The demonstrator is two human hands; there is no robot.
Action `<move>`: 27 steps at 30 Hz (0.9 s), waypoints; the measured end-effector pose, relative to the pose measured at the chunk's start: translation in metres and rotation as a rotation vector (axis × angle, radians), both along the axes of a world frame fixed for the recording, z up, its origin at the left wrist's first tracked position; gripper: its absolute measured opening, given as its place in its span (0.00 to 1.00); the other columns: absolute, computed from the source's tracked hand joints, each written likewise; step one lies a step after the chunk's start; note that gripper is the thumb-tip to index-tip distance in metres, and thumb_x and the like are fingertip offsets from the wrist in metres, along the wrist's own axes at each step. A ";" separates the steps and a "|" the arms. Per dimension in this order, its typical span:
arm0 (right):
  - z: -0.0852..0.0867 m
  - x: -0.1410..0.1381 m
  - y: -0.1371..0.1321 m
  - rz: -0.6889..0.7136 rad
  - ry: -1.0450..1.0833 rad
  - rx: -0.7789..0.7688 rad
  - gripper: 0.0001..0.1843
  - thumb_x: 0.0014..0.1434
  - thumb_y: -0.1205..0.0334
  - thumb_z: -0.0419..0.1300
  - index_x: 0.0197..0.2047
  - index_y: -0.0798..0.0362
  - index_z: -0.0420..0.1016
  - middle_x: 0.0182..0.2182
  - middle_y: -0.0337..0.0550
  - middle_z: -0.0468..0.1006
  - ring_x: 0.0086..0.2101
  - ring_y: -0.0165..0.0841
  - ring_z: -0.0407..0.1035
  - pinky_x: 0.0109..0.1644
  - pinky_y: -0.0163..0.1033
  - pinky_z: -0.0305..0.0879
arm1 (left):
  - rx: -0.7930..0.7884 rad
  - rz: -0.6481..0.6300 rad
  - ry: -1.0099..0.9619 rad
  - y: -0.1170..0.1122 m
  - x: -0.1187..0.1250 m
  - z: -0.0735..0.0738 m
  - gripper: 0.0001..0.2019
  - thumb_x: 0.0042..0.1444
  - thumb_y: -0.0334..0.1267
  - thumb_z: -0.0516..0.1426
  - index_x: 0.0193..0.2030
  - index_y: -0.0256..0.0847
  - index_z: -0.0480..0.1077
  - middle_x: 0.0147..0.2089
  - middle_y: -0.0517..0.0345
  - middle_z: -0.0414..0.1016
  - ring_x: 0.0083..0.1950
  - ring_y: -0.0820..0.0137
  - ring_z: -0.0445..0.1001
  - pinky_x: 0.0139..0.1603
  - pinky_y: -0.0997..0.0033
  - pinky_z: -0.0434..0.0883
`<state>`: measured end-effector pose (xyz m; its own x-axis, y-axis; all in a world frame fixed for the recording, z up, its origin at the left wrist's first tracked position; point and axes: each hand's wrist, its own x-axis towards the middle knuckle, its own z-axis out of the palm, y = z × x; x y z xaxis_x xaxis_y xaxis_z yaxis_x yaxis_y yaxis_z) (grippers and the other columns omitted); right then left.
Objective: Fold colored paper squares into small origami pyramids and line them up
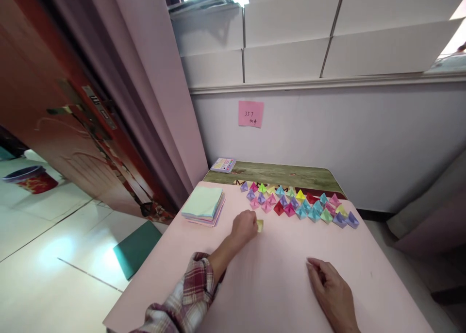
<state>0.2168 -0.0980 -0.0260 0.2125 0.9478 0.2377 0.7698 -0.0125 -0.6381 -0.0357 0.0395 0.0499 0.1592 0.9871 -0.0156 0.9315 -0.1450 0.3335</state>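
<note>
My left hand [244, 225] reaches out over the pink tabletop [280, 284], closed on a small yellow folded-paper piece [259, 225]. Only one end of that paper shows past the fingers. Beyond it, several small origami boats [290, 209] in many colours stand in close rows across the table. To the left of this hand is a stack of square coloured paper [203, 203], pale green on top. My right hand [332, 290] rests on the near right of the table, fingers loosely curled and thumb tip near the index tip, with nothing visible in it.
A small printed booklet [223, 165] lies at the back left, on a green wood-patterned strip [282, 172]. A pink note [251, 114] is stuck on the wall. To the left are a dark green flat object [137, 249] on the floor, a bin [31, 179] and a wooden door [54, 105].
</note>
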 end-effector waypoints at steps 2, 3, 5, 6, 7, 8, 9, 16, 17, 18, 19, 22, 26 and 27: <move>0.002 -0.002 0.002 -0.013 -0.021 -0.020 0.18 0.60 0.45 0.51 0.40 0.45 0.77 0.38 0.41 0.80 0.32 0.34 0.75 0.32 0.35 0.70 | -0.011 0.122 0.004 0.025 -0.020 0.006 0.08 0.54 0.29 0.54 0.36 0.42 0.73 0.38 0.53 0.77 0.41 0.65 0.73 0.39 0.70 0.64; 0.002 -0.003 0.002 -0.016 -0.027 -0.035 0.18 0.60 0.45 0.51 0.40 0.45 0.77 0.38 0.41 0.80 0.31 0.34 0.75 0.31 0.35 0.70 | -0.017 0.177 0.005 0.038 -0.029 0.009 0.08 0.55 0.30 0.53 0.36 0.42 0.73 0.38 0.52 0.77 0.41 0.65 0.74 0.39 0.70 0.64; 0.003 -0.005 0.004 -0.014 -0.029 -0.067 0.18 0.60 0.44 0.51 0.40 0.44 0.77 0.38 0.40 0.80 0.32 0.35 0.75 0.30 0.34 0.70 | -0.022 0.276 0.007 0.064 -0.041 0.011 0.08 0.55 0.30 0.53 0.37 0.41 0.73 0.39 0.50 0.78 0.42 0.64 0.75 0.39 0.69 0.65; 0.002 -0.005 0.005 -0.012 -0.028 -0.082 0.18 0.60 0.44 0.51 0.41 0.44 0.76 0.38 0.41 0.80 0.32 0.35 0.75 0.31 0.34 0.70 | -0.022 0.317 0.007 0.075 -0.044 0.011 0.09 0.55 0.30 0.53 0.38 0.41 0.73 0.40 0.49 0.78 0.43 0.63 0.75 0.39 0.69 0.65; 0.001 -0.005 0.005 -0.012 -0.024 -0.091 0.18 0.60 0.43 0.51 0.41 0.43 0.76 0.39 0.41 0.80 0.32 0.34 0.76 0.31 0.34 0.71 | -0.024 0.354 0.006 0.085 -0.045 0.010 0.10 0.55 0.30 0.52 0.39 0.41 0.73 0.42 0.48 0.78 0.44 0.62 0.75 0.40 0.68 0.65; 0.000 -0.004 0.006 -0.010 -0.018 -0.096 0.19 0.60 0.43 0.51 0.41 0.44 0.76 0.39 0.41 0.80 0.33 0.34 0.76 0.32 0.34 0.71 | -0.030 0.387 0.004 0.092 -0.045 0.009 0.10 0.55 0.30 0.52 0.41 0.40 0.73 0.43 0.46 0.78 0.45 0.61 0.75 0.40 0.68 0.65; -0.002 -0.003 0.008 -0.007 -0.011 -0.096 0.19 0.60 0.43 0.52 0.41 0.44 0.76 0.39 0.41 0.80 0.33 0.34 0.76 0.31 0.33 0.71 | -0.038 0.414 0.000 0.098 -0.044 0.006 0.10 0.55 0.30 0.53 0.41 0.40 0.74 0.43 0.45 0.78 0.46 0.60 0.75 0.40 0.67 0.65; -0.016 0.006 0.015 0.026 0.027 -0.098 0.18 0.57 0.42 0.55 0.39 0.43 0.78 0.37 0.40 0.81 0.30 0.33 0.76 0.29 0.31 0.71 | -0.097 0.483 -0.041 0.115 -0.037 -0.006 0.10 0.55 0.33 0.53 0.42 0.39 0.74 0.45 0.44 0.78 0.47 0.59 0.76 0.38 0.68 0.66; -0.016 0.006 0.015 0.024 0.026 -0.097 0.18 0.57 0.42 0.54 0.38 0.43 0.78 0.37 0.40 0.81 0.30 0.33 0.76 0.28 0.31 0.72 | -0.095 0.483 -0.047 0.115 -0.037 -0.006 0.10 0.56 0.34 0.54 0.42 0.39 0.74 0.44 0.44 0.78 0.47 0.59 0.76 0.39 0.68 0.66; -0.015 0.006 0.015 0.023 0.023 -0.095 0.18 0.57 0.42 0.54 0.38 0.43 0.78 0.37 0.40 0.81 0.30 0.33 0.76 0.28 0.31 0.72 | -0.087 0.480 -0.054 0.115 -0.038 -0.004 0.10 0.56 0.35 0.54 0.41 0.39 0.74 0.44 0.44 0.78 0.47 0.59 0.76 0.39 0.67 0.66; -0.015 0.006 0.015 0.021 0.018 -0.089 0.18 0.57 0.42 0.54 0.38 0.43 0.78 0.37 0.40 0.81 0.30 0.34 0.76 0.28 0.31 0.72 | -0.074 0.472 -0.062 0.113 -0.038 -0.001 0.10 0.57 0.37 0.53 0.41 0.38 0.73 0.44 0.43 0.78 0.47 0.59 0.75 0.40 0.67 0.66; -0.012 0.005 0.016 0.020 0.012 -0.063 0.20 0.56 0.41 0.53 0.37 0.44 0.79 0.37 0.41 0.81 0.30 0.34 0.76 0.27 0.31 0.72 | 0.005 0.425 -0.097 0.094 -0.039 0.012 0.13 0.60 0.41 0.52 0.46 0.37 0.71 0.44 0.43 0.78 0.48 0.60 0.74 0.44 0.66 0.66; -0.010 0.003 0.017 0.002 0.004 -0.022 0.21 0.56 0.39 0.52 0.35 0.43 0.79 0.36 0.41 0.81 0.30 0.35 0.76 0.28 0.32 0.72 | 0.218 0.284 -0.239 0.050 -0.062 0.036 0.13 0.63 0.43 0.48 0.50 0.43 0.67 0.40 0.56 0.76 0.40 0.68 0.74 0.44 0.71 0.67; -0.010 0.003 0.017 -0.007 0.002 -0.013 0.22 0.56 0.39 0.52 0.35 0.43 0.79 0.36 0.41 0.81 0.30 0.35 0.76 0.28 0.33 0.72 | 0.326 0.265 -0.290 0.041 -0.074 0.041 0.12 0.63 0.43 0.48 0.47 0.43 0.68 0.40 0.56 0.75 0.39 0.69 0.73 0.44 0.71 0.67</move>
<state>0.2200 -0.0808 -0.0358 0.2197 0.9494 0.2245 0.7684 -0.0266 -0.6394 -0.1100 0.0800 0.0910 -0.1451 0.9403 0.3078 0.8259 -0.0562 0.5610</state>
